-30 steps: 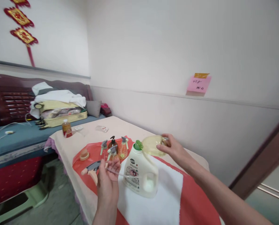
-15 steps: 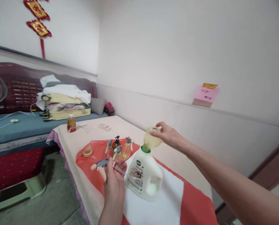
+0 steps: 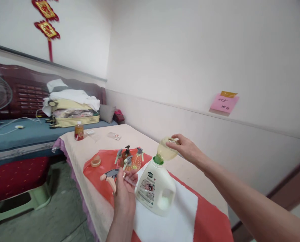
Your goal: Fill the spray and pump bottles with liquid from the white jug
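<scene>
My right hand (image 3: 181, 146) grips a small see-through bottle (image 3: 166, 148) with yellowish liquid. It is tilted, its neck down at the green mouth (image 3: 158, 159) of a large white detergent jug (image 3: 156, 188), which stands upright on a white sheet. My left hand (image 3: 126, 188) holds a grey and peach spray trigger head (image 3: 111, 176), its thin tube reaching toward the jug's side. Behind that hand stand several small spray bottles (image 3: 137, 160) and a brown pump bottle (image 3: 126, 155). A peach cap (image 3: 96, 160) lies to their left.
The white sheet (image 3: 175, 215) lies over a red plastic sheet (image 3: 211, 220) on a cloth-covered table (image 3: 132, 134). At the far end stand a reddish-brown bottle (image 3: 79, 131) and a clear packet (image 3: 114, 135). A red-topped stool (image 3: 19, 181) is at left, with an open suitcase (image 3: 77, 119) on the bench beyond.
The small bottle in my right hand has tipped further over to the right, its neck still at the jug's mouth. My left hand keeps its hold; the view has shifted slightly.
</scene>
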Available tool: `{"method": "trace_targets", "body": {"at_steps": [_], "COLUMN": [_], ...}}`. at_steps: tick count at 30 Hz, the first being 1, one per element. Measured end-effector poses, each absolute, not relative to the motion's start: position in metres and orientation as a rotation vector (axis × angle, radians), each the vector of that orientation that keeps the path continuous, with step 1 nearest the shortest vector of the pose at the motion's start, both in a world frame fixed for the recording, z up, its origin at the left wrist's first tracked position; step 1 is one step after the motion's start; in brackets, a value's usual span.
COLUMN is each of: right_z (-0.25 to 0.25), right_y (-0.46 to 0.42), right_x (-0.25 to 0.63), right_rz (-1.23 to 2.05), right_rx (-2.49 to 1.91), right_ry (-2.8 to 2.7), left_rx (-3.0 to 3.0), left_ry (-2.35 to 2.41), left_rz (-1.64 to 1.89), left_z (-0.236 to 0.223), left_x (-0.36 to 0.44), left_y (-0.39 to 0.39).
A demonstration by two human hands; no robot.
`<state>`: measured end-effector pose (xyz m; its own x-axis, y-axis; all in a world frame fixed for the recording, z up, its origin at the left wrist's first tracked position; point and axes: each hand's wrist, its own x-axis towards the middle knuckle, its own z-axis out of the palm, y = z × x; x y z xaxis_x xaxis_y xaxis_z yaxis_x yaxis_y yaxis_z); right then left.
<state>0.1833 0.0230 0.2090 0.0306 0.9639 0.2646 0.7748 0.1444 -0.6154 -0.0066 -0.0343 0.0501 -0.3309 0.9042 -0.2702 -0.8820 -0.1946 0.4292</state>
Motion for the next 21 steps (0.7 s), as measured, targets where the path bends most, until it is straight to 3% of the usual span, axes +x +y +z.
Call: {"method": "trace_targets", "body": {"at_steps": [4, 8, 11, 14, 21], "right_z": [0.183, 0.118, 0.054, 0.000, -0.032], "right_y": [0.001, -0.039, -0.072, -0.099, -0.120], "right_x": [0.203, 0.229, 0.244, 0.251, 0.257], "right_rz": [0.514, 0.722, 1.187, 1.430, 1.445], "right_rx": [-1.569, -1.430, -1.075, -0.823, -0.880], "right_ry": [-1.522, -1.181, -0.662, -0.353, -0.290], "left_rx": [0.074, 0.113, 0.146, 0.205, 0.298], "left_ry": [0.626, 0.630, 0.651, 0.691, 0.765], "left_rz": [1.790, 1.788, 1.778, 1.754, 1.745], "left_z": [0.051, 0.051, 0.047, 0.040, 0.031], "left_x": [-0.001, 0.005, 0.011, 0.020, 0.034], "left_y": [-0.036, -0.038, -0.038, -0.037, -0.034]}}
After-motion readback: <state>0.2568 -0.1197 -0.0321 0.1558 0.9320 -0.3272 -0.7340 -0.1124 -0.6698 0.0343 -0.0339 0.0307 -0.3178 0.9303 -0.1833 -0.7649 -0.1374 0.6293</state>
